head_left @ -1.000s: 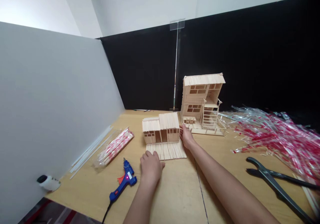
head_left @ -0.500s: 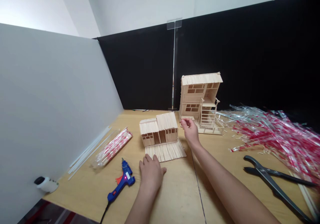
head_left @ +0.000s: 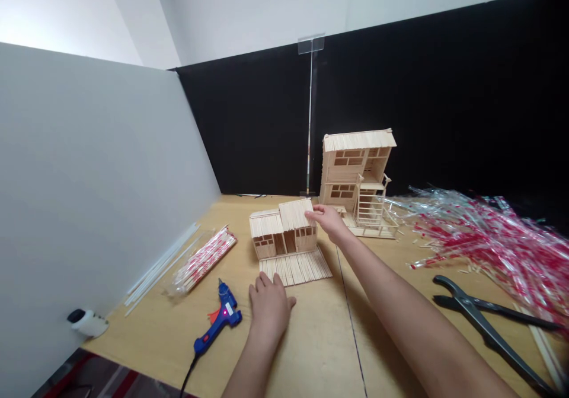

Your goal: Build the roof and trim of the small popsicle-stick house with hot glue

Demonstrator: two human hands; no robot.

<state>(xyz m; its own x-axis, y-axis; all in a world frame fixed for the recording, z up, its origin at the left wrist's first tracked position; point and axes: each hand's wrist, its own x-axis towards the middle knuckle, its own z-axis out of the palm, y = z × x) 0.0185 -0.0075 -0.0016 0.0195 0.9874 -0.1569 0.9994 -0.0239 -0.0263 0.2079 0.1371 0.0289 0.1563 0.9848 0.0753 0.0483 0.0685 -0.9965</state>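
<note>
Since half a second ago, the bare right hand (head_left: 331, 221) has moved: then it's off to the side of the small, pale house made of thin wooden sticks (head_left: 288, 225), now its fingertips are at the right end of the roof. Looks like contact, thumb and fingers close together, but I can't tell whether they're actually pinching anything.

As for the little house, it's upright around the middle of the light wood tabletop (head_left: 311, 350). Its roof comes in two stepped sections, the right one higher, with small framed windows and dark doorways underneath. Out front there's a flat deck of side-by-side sticks (head_left: 296, 268), with a slightly ragged front edge.

Bare left hand (head_left: 269, 306) looks the same as before: palm down by the deck's front left corner, fingers loosely spread, thumb out, holding nothing.

Behind and to the right is a taller two-storey stick house (head_left: 347, 172), in the same spot as earlier. Blue hot glue gun (head_left: 226, 314) lies left of the left hand, small light glowing.
</note>
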